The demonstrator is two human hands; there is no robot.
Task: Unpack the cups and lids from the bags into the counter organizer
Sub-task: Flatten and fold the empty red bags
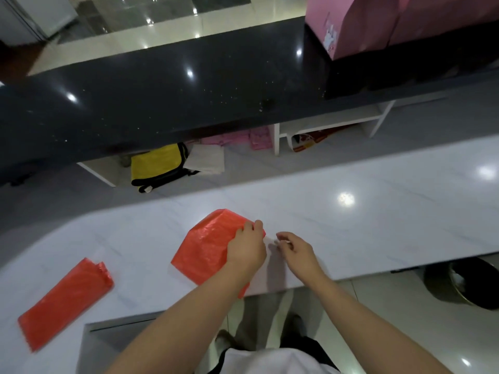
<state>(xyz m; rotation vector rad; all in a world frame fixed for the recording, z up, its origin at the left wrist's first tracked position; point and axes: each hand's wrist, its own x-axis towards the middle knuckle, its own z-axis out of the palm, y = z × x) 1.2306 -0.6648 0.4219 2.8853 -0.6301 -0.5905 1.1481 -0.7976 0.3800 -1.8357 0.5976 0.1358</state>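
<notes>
Plastic film on polished stone

2 red bags, one at centre [208, 249] and one at lower left [64, 300], look like thin crinkled plastic; the white marble-look counter [378, 211] and black ledge [162, 98] above it are smooth and glossy.

We could read no text anywhere; the pink box [359, 25] on the black counter [162, 98] bore only a small white figure, too blurred to make out.

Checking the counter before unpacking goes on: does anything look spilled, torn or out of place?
Nothing looks spilled or torn. One red bag, under the left hand, overhangs the white counter's near edge slightly; the other red bag lies flat.
</notes>
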